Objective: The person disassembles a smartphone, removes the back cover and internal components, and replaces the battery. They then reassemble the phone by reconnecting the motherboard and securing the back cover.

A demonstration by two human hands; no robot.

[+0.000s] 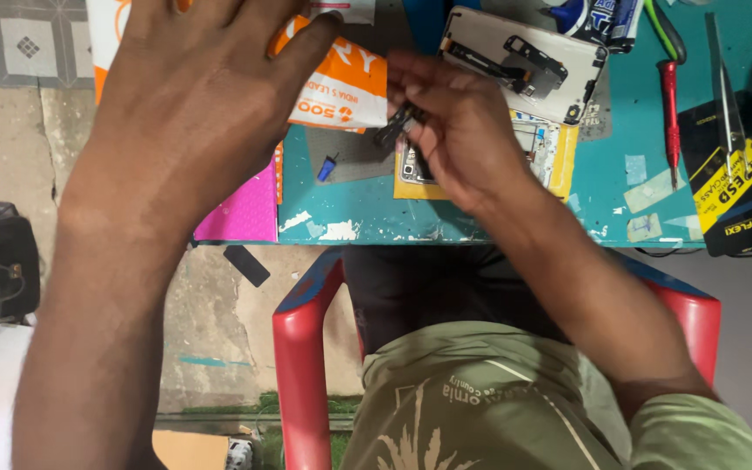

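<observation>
From the head camera, my right hand (454,130) pinches a small dark phone part (396,124) between thumb and fingertips, just above the opened phone (546,148) on the teal bench (367,204). My left hand (198,96) lies flat with fingers spread on the orange-and-white packet (350,87), gripping nothing.

I judge the step to be handling that small part over the phone. Any next move would call for a fine, steady pinch and a short, low carry.

The bench edge runs close below my right wrist, with the red chair (302,348) arms just under it, so there is little slack toward me. A white phone back panel (524,61) sits just beyond my fingers. A red screwdriver (671,113) and tweezers (724,87) lie well to the right. A small blue bit (327,167) lies between my hands.
</observation>
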